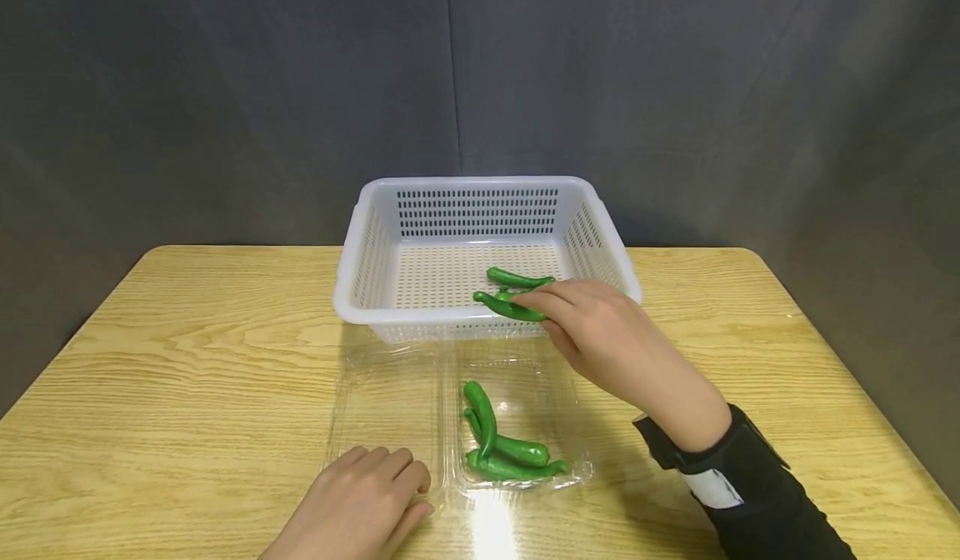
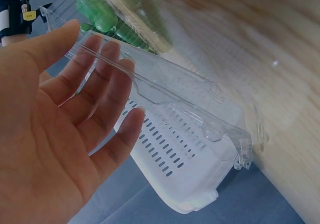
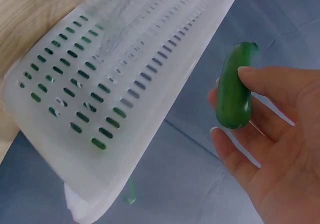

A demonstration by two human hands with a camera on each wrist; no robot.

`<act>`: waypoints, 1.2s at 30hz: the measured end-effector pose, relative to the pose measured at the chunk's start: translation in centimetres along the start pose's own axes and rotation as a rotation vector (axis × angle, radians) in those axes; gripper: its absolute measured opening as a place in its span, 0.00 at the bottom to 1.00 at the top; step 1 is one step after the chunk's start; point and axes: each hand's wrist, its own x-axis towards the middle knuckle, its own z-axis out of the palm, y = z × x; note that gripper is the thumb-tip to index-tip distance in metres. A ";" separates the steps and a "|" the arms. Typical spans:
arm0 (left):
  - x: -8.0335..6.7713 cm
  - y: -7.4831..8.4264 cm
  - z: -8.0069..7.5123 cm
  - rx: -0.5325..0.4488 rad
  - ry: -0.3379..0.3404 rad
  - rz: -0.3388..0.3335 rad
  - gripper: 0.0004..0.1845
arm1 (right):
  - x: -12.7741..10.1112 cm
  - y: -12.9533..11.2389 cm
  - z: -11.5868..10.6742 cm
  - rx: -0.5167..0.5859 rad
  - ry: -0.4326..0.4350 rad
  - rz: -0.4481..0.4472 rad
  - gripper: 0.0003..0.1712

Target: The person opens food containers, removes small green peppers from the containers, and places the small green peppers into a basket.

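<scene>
Item: white plastic basket (image 1: pixel 375 243), rectangular, with slotted walls, a perforated floor and a rolled rim, standing on a wooden table (image 1: pixel 187 352) of pale yellow, strongly grained veneer with rounded corners. One green pepper (image 1: pixel 517 278), smooth, glossy and curved, lies on the basket floor toward its right side. Item: a second green pepper (image 1: pixel 510 307), the same tapering shape, pinched between thumb and fingertips of the right hand (image 1: pixel 600 327) just above the near rim of the basket; in the right wrist view the pepper (image 3: pixel 234 89) sits at the fingertips with its blunt end free, well forward of the palm, and the basket wall stands beside it. Item: clear plastic clamshell tray (image 1: pixel 390 393), thin, shiny and hinged, lying open on the table directly in front of the basket; its right half holds a small heap of green peppers (image 1: pixel 502 443) lying across one another. The left hand (image 1: pixel 360 502) rests on the near edge of the tray's left half, fingers relaxed and nearly straight, grasping nothing; the left wrist view shows the fingers (image 2: pixel 107 79) against the transparent rim. A dark sleeve (image 1: pixel 750 493) with a white patch covers the right forearm. Backdrop: grey fabric.
</scene>
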 end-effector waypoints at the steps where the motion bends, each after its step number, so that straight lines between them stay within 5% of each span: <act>1: 0.0 0.0 0.0 0.002 0.001 0.001 0.08 | 0.0 0.2 0.0 -0.002 0.002 0.004 0.24; 36: 0.0 0.2 -0.3 -0.004 -0.020 -0.005 0.08 | -1.2 4.0 0.9 0.002 -0.068 0.147 0.19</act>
